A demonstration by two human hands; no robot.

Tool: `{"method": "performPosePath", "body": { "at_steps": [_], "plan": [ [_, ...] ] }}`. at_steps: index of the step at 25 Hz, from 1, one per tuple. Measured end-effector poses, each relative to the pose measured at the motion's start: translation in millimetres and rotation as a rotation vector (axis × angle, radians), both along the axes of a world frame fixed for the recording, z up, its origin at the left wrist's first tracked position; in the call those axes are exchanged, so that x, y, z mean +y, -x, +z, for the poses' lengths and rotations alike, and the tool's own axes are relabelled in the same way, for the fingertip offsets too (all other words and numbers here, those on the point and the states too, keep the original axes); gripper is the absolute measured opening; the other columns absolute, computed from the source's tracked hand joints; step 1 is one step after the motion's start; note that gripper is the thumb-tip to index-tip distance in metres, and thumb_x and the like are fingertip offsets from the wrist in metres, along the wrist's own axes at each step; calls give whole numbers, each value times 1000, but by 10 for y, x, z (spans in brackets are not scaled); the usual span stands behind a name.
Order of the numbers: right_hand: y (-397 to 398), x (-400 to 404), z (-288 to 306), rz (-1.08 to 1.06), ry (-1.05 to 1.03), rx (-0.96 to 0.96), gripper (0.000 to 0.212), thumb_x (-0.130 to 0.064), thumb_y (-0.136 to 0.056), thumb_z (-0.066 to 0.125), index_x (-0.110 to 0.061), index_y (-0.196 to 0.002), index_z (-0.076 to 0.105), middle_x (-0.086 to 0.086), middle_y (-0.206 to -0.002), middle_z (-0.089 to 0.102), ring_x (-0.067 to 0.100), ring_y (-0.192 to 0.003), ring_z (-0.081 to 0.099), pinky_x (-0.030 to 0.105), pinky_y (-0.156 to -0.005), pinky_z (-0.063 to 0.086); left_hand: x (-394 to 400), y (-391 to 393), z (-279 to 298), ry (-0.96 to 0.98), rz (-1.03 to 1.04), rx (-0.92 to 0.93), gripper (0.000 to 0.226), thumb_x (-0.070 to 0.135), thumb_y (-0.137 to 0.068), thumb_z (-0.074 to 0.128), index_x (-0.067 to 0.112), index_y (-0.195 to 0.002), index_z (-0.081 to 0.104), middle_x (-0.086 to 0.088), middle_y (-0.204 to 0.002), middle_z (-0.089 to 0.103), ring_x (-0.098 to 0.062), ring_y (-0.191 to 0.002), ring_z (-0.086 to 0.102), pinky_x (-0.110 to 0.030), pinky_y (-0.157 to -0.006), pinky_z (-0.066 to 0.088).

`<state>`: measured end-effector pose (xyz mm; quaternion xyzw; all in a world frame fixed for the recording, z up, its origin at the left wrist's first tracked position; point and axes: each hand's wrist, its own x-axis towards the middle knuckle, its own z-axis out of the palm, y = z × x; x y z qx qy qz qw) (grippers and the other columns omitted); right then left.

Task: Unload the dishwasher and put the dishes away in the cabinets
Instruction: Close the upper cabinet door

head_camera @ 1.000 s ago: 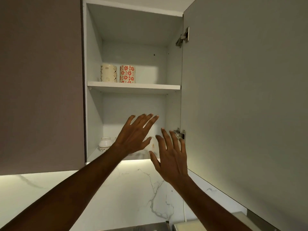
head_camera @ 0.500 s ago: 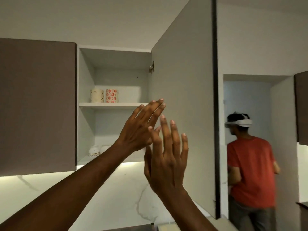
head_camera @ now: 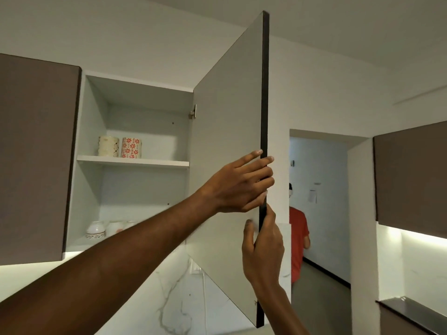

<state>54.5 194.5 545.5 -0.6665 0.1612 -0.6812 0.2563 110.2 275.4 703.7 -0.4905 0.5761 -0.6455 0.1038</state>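
The upper cabinet stands open, its grey door (head_camera: pixel 227 122) swung out towards me. My left hand (head_camera: pixel 242 187) grips the door's dark free edge, fingers wrapped round it. Just below, my right hand (head_camera: pixel 262 240) holds the same edge, thumb on the inner face and fingers behind. On the middle shelf (head_camera: pixel 157 162) stand a cream mug (head_camera: pixel 108 146) and a red-flowered mug (head_camera: pixel 131 147). On the bottom shelf sit white bowls (head_camera: pixel 95 230), partly hidden by my left forearm.
A closed brown cabinet door (head_camera: pixel 36 160) is on the left. A marble backsplash (head_camera: pixel 174 298) is lit below. A person in a red shirt (head_camera: pixel 298 240) stands in the doorway on the right. Another brown cabinet (head_camera: pixel 411 175) and a dark counter (head_camera: pixel 411 313) are far right.
Both hands moved right from in front of the shelves to the door's free edge and took hold of it. The view shifted right and back.
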Motion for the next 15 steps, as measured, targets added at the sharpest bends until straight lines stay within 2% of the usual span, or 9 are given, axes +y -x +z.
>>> {"method": "performPosePath", "body": {
  "at_steps": [3, 6, 8, 9, 11, 13, 15],
  "plan": [
    [-84, 341, -129, 57, 22, -15, 48, -42, -100, 48, -25, -145, 50, -1, -132, 68, 20, -112, 68, 45, -101, 58, 295, 87, -65, 89, -27, 4, 43, 36, -103, 35, 14, -90, 70, -8, -98, 71, -28, -109, 63, -52, -125, 23],
    [-324, 885, -200, 113, 92, -72, 32, -32, -98, 52, -26, -130, 52, 0, -123, 70, 21, -108, 67, 52, -91, 61, 680, 48, -202, 211, 37, 13, 42, 35, -99, 45, 18, -72, 72, -1, -78, 70, -23, -96, 62, -51, -125, 23],
    [-414, 1175, -227, 89, 110, -106, 34, -37, -99, 50, -24, -130, 52, 5, -126, 70, 27, -111, 68, 55, -91, 61, 898, 77, -219, 266, 38, 60, 39, 35, -96, 53, 20, -66, 71, 1, -68, 68, -21, -86, 63, -49, -122, 26],
    [-560, 1396, -245, 82, 140, -129, 39, -42, -99, 48, -22, -132, 51, 8, -131, 70, 31, -115, 69, 57, -93, 60, 1082, -22, -214, 286, 109, 90, 38, 37, -95, 53, 21, -67, 72, 2, -67, 68, -20, -83, 63, -48, -121, 25],
    [-949, 1808, -276, 85, 167, -90, 54, -49, -95, 48, -18, -139, 52, 13, -140, 66, 38, -124, 66, 62, -100, 55, 1483, -364, -174, 294, 251, 208, 37, 45, -95, 50, 25, -76, 75, 4, -79, 72, -18, -89, 63, -47, -123, 18],
    [-1405, 2169, -302, 78, 195, -8, 61, -44, -89, 60, -12, -141, 56, 17, -144, 63, 42, -129, 62, 64, -104, 52, 1867, -725, -195, 272, 382, 232, 40, 56, -95, 46, 29, -102, 76, 1, -114, 72, -21, -119, 58, -49, -126, 5],
    [-1895, 2468, -314, 62, 252, 50, 72, -38, -76, 73, -8, -139, 60, 23, -141, 63, 49, -126, 63, 70, -101, 50, 2213, -1184, -282, 265, 533, 244, 57, 61, -99, 40, 26, -139, 60, -11, -157, 45, -29, -152, 28, -55, -127, -4]
  ]
}}
